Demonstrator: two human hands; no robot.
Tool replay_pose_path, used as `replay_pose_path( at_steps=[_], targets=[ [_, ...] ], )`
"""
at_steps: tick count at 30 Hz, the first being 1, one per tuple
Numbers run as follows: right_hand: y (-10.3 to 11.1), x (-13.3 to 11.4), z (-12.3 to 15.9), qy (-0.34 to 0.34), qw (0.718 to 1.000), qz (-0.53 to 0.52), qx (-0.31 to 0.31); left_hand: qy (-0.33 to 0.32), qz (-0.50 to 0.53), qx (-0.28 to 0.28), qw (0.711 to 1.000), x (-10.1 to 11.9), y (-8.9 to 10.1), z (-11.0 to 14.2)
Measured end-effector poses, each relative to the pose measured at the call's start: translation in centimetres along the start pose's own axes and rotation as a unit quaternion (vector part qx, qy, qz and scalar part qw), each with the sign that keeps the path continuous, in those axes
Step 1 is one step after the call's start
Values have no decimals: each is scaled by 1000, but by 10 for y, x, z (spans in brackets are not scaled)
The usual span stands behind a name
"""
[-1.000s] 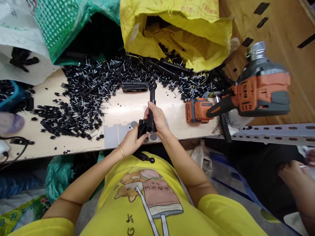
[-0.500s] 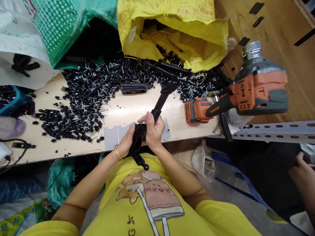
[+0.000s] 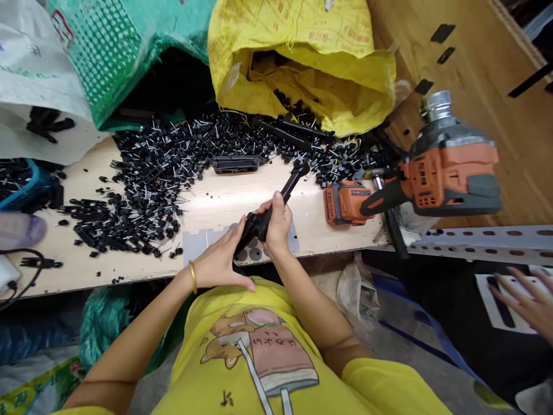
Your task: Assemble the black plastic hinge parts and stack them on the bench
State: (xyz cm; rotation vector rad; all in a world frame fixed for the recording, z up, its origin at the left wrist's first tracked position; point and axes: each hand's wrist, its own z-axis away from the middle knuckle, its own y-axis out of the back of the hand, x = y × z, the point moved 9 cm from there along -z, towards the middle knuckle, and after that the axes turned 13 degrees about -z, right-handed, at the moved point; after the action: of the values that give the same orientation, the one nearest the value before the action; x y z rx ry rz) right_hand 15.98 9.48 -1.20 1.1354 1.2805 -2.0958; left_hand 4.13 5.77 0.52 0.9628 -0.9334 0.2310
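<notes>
A long black plastic bracket [image 3: 256,226] slants up and away from my body, over the bench's front edge. My right hand [image 3: 277,226] is closed around its middle, thumb on top. Beside its lower end, my left hand [image 3: 218,259] lies with fingers stretched along the bracket and thumb spread away from it. A gold bangle circles the left wrist. The bracket's near end is partly hidden by the left hand. Beneath the hands, a grey sheet [image 3: 196,245] with round holes lies at the bench edge.
Small black parts with metal pins [image 3: 151,173] are heaped behind and to the left. An orange impact wrench [image 3: 453,173] lies right. Green [image 3: 116,52] and yellow [image 3: 298,29] sacks stand behind. Another person's hand [image 3: 525,297] is over a white card at far right.
The bracket has turned and its ball-ended near arm no longer shows. My left thumb has come away from it. The other person's hand now lies over a white card.
</notes>
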Motion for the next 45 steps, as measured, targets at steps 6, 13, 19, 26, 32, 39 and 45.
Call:
replay_pose_path(
  at_steps=[6, 13, 19, 26, 32, 39, 45],
  targets=[
    [5, 5, -8, -38, 996, -66, 49, -27, -160, 60, 985, 32, 15, 10],
    [7, 7, -1, -19, 998, -21, 58, 37, -270, 159, 949, 21, 4, 8],
    [-4, -20, 9, 34, 973, 207, -92, 110, -239, 243, 934, -12, 28, 0],
    [-20, -54, 43, 121, 737, 473, -467, 1, -231, 24, 973, -11, 31, 26],
    [-25, -48, 116, -161, 715, 362, -577, -63, 67, -42, 995, 38, 15, 60],
    [-30, -19, 127, -343, 806, 221, -429, 95, 358, 143, 918, 13, 18, 71],
    [-43, -23, 68, -150, 924, 99, -337, 51, 374, 276, 884, 17, 52, 48]
  ],
)
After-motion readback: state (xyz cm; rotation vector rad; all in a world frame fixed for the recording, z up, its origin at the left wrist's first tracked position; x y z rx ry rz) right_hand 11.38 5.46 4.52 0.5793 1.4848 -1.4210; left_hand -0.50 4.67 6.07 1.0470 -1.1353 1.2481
